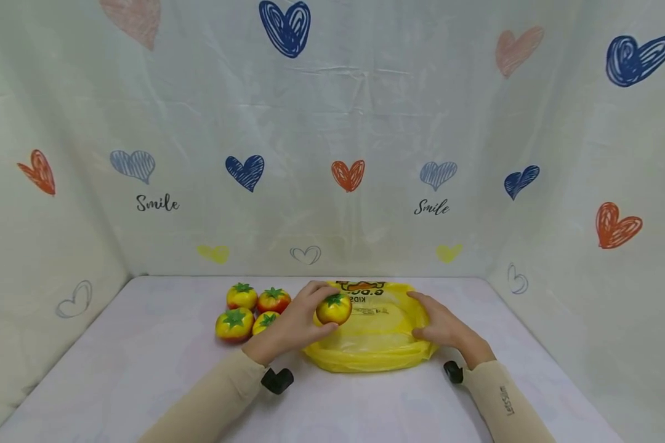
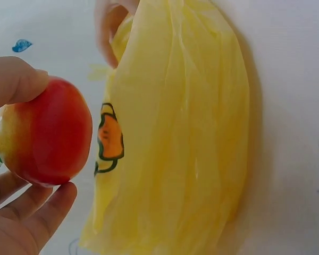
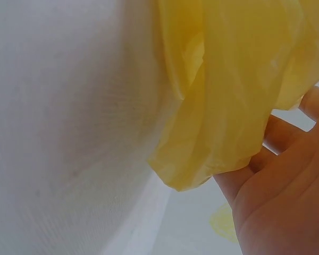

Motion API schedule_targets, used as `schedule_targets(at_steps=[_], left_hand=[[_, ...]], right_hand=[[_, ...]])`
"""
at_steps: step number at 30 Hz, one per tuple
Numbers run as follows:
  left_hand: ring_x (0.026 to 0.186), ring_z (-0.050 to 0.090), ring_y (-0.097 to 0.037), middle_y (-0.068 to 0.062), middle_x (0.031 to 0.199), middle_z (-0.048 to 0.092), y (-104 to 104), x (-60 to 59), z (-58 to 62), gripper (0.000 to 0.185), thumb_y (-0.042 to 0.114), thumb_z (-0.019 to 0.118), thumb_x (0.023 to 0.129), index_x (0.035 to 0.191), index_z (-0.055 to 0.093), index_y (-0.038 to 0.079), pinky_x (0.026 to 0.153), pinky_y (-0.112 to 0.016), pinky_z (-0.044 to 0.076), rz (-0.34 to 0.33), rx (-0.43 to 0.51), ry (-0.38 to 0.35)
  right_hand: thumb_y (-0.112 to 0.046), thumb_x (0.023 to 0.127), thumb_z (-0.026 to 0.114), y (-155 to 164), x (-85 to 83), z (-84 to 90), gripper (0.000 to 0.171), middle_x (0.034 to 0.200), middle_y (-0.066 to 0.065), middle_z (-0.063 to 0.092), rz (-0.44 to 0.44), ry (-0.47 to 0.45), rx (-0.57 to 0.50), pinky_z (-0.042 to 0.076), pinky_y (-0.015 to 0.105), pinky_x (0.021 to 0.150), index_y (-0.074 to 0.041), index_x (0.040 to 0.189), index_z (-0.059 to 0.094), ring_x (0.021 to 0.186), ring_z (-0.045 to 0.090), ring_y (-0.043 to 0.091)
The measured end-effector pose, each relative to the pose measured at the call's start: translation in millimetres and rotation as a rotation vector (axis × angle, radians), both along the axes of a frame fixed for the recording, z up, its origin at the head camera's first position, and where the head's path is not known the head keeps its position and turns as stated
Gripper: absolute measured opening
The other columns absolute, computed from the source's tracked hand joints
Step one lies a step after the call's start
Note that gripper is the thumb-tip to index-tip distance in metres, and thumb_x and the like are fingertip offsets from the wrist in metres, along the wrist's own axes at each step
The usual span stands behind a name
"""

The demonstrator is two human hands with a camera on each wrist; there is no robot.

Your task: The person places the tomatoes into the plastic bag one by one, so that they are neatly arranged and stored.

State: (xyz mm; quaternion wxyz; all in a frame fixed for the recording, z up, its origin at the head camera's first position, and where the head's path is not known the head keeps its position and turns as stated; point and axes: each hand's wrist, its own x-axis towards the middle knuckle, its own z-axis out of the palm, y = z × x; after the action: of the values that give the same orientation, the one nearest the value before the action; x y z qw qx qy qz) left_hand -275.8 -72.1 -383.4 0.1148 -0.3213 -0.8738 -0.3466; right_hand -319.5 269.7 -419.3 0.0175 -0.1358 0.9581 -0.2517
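Note:
My left hand [image 1: 305, 314] grips a yellow-and-red toy tomato [image 1: 334, 309] with a green leafy top, thumb on one side and fingers on the other. In the left wrist view the red underside of this tomato [image 2: 56, 133] faces the yellow plastic bag [image 2: 186, 133], close beside its printed edge. The head view has the tomato over the left part of the bag [image 1: 374, 347]. At the bag's right side, my right hand [image 1: 443, 323] holds its edge, thumb nearer me and fingers farther away. Yellow film partly hides those fingers [image 3: 287, 133] in the right wrist view.
Several more toy tomatoes [image 1: 235, 324] sit in a cluster on the white table [image 1: 144, 351], left of my left hand. Heart-printed curtains [image 1: 343, 227] stand along the table's back and sides.

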Motion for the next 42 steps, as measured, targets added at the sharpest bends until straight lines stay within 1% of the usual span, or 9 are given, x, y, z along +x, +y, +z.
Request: schedule_targets(at_steps=[5, 12, 17, 20, 26, 30, 33, 37, 42], left_hand=[[0.113, 0.050, -0.018, -0.003, 0.131, 0.042, 9.6, -4.7, 1.8, 0.060, 0.021, 0.076, 0.081, 0.135, 0.050, 0.015, 0.096, -0.036, 0.047, -0.032, -0.019, -0.023], [0.114, 0.047, -0.017, -0.002, 0.134, 0.041, 20.9, -10.4, 4.8, 0.058, 0.021, 0.074, 0.082, 0.135, 0.050, 0.020, 0.096, -0.035, 0.046, -0.038, -0.055, -0.076], [0.110, 0.049, -0.018, -0.003, 0.132, 0.042, 32.0, -15.7, 10.5, 0.059, 0.019, 0.075, 0.082, 0.136, 0.050, 0.017, 0.093, -0.034, 0.048, -0.066, -0.059, -0.083], [0.109, 0.050, -0.018, -0.003, 0.131, 0.042, 39.6, -20.5, 13.8, 0.060, 0.020, 0.076, 0.081, 0.136, 0.050, 0.015, 0.093, -0.034, 0.048, -0.066, -0.072, -0.086], [0.111, 0.050, -0.018, -0.003, 0.131, 0.043, 53.8, -27.8, 19.3, 0.061, 0.022, 0.077, 0.081, 0.136, 0.050, 0.017, 0.095, -0.032, 0.047, -0.072, -0.093, -0.114], [0.110, 0.050, -0.016, -0.001, 0.131, 0.044, 63.6, -32.9, 19.9, 0.061, 0.026, 0.076, 0.082, 0.136, 0.050, 0.019, 0.095, -0.030, 0.046, -0.083, -0.112, -0.105], [0.108, 0.051, -0.016, -0.002, 0.130, 0.044, 70.7, -36.0, 20.4, 0.061, 0.026, 0.076, 0.082, 0.137, 0.050, 0.018, 0.094, -0.029, 0.047, -0.096, -0.128, -0.101], [0.106, 0.052, -0.016, -0.003, 0.130, 0.044, 79.9, -38.4, 20.3, 0.063, 0.024, 0.076, 0.082, 0.138, 0.049, 0.017, 0.093, -0.029, 0.047, -0.095, -0.159, -0.122], [0.107, 0.051, -0.015, -0.002, 0.130, 0.044, 91.1, -44.4, 16.5, 0.063, 0.024, 0.076, 0.082, 0.138, 0.049, 0.017, 0.093, -0.028, 0.047, -0.082, -0.188, -0.151]], right_hand=[[-0.015, 0.078, 0.071, 1.2, 0.6, 0.0, 0.080, 0.151, 0.017, 0.031, 0.007, 0.013, -0.002, 0.021, 0.061, 0.108, -0.014, 0.148, 0.032, 0.136, 0.028, 0.040], [-0.014, 0.078, 0.071, 1.2, 1.1, 1.5, 0.080, 0.150, 0.017, 0.031, 0.024, 0.020, -0.016, 0.022, 0.061, 0.109, -0.012, 0.148, 0.032, 0.136, 0.029, 0.040], [-0.014, 0.078, 0.071, 2.7, 1.4, 1.6, 0.080, 0.151, 0.017, 0.031, 0.028, 0.019, -0.014, 0.022, 0.060, 0.109, -0.012, 0.148, 0.032, 0.136, 0.028, 0.040], [-0.014, 0.078, 0.071, 2.9, 1.9, 2.4, 0.080, 0.151, 0.017, 0.031, 0.026, 0.020, -0.020, 0.021, 0.060, 0.109, -0.012, 0.148, 0.032, 0.137, 0.028, 0.040], [-0.015, 0.078, 0.071, 1.9, 1.5, 2.8, 0.080, 0.151, 0.016, 0.030, 0.021, -0.001, -0.016, 0.021, 0.061, 0.109, -0.014, 0.148, 0.032, 0.137, 0.028, 0.039], [-0.015, 0.078, 0.071, 1.0, 0.0, 3.0, 0.081, 0.152, 0.015, 0.030, 0.015, -0.012, -0.017, 0.021, 0.061, 0.109, -0.014, 0.148, 0.031, 0.137, 0.028, 0.039], [-0.015, 0.077, 0.071, 0.9, -1.2, 3.1, 0.081, 0.151, 0.016, 0.031, 0.012, -0.010, -0.026, 0.021, 0.061, 0.109, -0.015, 0.148, 0.032, 0.136, 0.029, 0.039], [-0.016, 0.077, 0.072, 1.9, -2.3, 1.6, 0.082, 0.151, 0.015, 0.031, 0.014, -0.007, -0.027, 0.022, 0.061, 0.108, -0.015, 0.148, 0.032, 0.136, 0.029, 0.039], [-0.016, 0.077, 0.072, 3.5, -1.7, 0.3, 0.081, 0.150, 0.015, 0.032, 0.018, -0.007, -0.034, 0.022, 0.061, 0.108, -0.014, 0.148, 0.033, 0.136, 0.030, 0.039]])
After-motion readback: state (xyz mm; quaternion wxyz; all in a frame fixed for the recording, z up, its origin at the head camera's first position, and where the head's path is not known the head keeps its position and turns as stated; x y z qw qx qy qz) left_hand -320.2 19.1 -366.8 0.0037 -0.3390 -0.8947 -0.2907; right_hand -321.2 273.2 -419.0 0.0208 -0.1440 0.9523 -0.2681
